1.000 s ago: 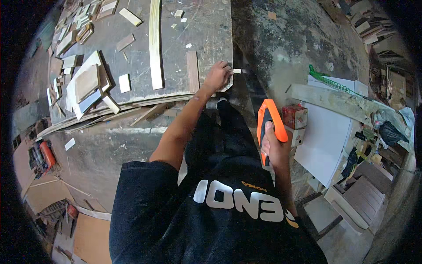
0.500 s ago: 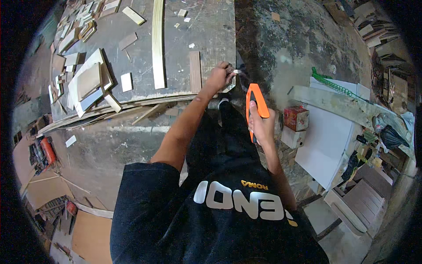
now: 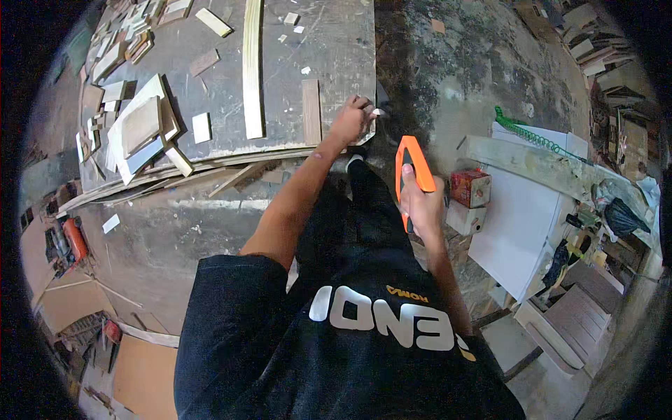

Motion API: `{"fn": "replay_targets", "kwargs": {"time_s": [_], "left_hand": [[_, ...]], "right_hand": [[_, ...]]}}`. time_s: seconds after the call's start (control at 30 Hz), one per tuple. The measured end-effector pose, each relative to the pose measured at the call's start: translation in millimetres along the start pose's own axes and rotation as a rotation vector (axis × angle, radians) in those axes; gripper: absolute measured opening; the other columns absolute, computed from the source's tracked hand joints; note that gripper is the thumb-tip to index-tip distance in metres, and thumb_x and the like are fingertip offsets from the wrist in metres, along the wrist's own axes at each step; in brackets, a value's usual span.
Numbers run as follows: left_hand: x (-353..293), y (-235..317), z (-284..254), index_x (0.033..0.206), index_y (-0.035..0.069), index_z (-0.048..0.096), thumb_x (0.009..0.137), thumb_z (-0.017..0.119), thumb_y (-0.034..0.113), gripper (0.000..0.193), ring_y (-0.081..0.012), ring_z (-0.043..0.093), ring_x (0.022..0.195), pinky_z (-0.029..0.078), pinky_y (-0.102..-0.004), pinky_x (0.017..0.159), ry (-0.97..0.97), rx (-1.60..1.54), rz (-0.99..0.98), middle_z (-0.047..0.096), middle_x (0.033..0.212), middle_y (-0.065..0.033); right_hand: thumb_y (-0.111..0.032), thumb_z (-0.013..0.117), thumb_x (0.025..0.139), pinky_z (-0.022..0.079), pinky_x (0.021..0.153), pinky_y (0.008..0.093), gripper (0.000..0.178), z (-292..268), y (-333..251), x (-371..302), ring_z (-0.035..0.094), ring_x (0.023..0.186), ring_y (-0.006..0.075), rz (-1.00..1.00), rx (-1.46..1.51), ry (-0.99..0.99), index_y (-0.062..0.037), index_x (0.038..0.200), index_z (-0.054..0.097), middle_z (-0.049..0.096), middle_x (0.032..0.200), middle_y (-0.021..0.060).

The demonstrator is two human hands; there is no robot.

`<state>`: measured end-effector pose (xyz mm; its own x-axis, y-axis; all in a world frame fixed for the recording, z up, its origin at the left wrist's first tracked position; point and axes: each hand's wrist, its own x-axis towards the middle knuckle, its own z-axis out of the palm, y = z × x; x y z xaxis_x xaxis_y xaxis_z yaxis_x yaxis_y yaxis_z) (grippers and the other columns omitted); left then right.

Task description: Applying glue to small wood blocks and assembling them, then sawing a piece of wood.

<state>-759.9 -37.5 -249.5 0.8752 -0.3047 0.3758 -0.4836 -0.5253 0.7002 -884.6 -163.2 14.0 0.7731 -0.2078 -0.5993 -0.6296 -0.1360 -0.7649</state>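
My left hand (image 3: 352,120) rests at the table's near right corner, its fingers curled over a small piece with a pale end (image 3: 378,113) that pokes out by the edge. The rest of that piece is hidden under the fingers. To the right, beyond the table edge, my right hand (image 3: 423,208) is wrapped around the grip of an orange-framed saw (image 3: 418,164) with black inner parts. Its blade cannot be made out from here. A brown wood strip (image 3: 311,112) lies on the table just left of my left hand.
The dark worktable (image 3: 294,70) carries a long pale board (image 3: 253,77), a white block (image 3: 201,128) and heaped offcuts (image 3: 143,129). Right of me stand a red box (image 3: 470,187), a white panel (image 3: 514,227) and a coiled green hose (image 3: 525,133). Orange tools (image 3: 73,238) lie far left.
My right hand and the saw have shifted slightly to the right and back toward me. My left hand stays at the table corner.
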Motion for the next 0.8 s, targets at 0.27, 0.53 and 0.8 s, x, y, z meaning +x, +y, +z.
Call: {"fn": "replay_targets", "kwargs": {"time_s": [0.27, 0.53, 0.8], "left_hand": [[3, 4, 1, 0.09, 0.005, 0.064, 0.088, 0.063, 0.018, 0.014, -0.0358, 0.053, 0.096, 0.048, -0.0438, 0.084, -0.021, 0.052, -0.001, 0.059, 0.098, -0.0125], [2, 12, -4, 0.098, 0.003, 0.065, 0.085, 0.064, 0.016, 0.018, -0.0339, 0.054, 0.1, 0.048, -0.0437, 0.086, -0.024, 0.104, -0.005, 0.059, 0.104, -0.0117], [-3, 4, 7, 0.099, 0.003, 0.064, 0.084, 0.064, 0.016, 0.02, -0.0341, 0.053, 0.103, 0.049, -0.043, 0.088, -0.047, 0.12, -0.031, 0.057, 0.108, -0.012]], "right_hand": [[-0.032, 0.064, 0.096, 0.031, 0.034, 0.0247, 0.038, 1, -3, -1, 0.041, 0.037, 0.0056, 0.008, 0.057, -0.009, -0.0093, 0.069, 0.05, 0.044, 0.051, -0.005], [-0.031, 0.062, 0.097, 0.031, 0.034, 0.0251, 0.039, -4, -6, -3, 0.042, 0.037, 0.006, -0.044, 0.056, -0.019, -0.0079, 0.068, 0.05, 0.044, 0.051, -0.0043], [-0.03, 0.063, 0.097, 0.03, 0.037, 0.0255, 0.04, 0, -6, 4, 0.036, 0.039, 0.0062, 0.015, 0.03, 0.004, -0.0087, 0.068, 0.046, 0.04, 0.052, -0.0041]]}}
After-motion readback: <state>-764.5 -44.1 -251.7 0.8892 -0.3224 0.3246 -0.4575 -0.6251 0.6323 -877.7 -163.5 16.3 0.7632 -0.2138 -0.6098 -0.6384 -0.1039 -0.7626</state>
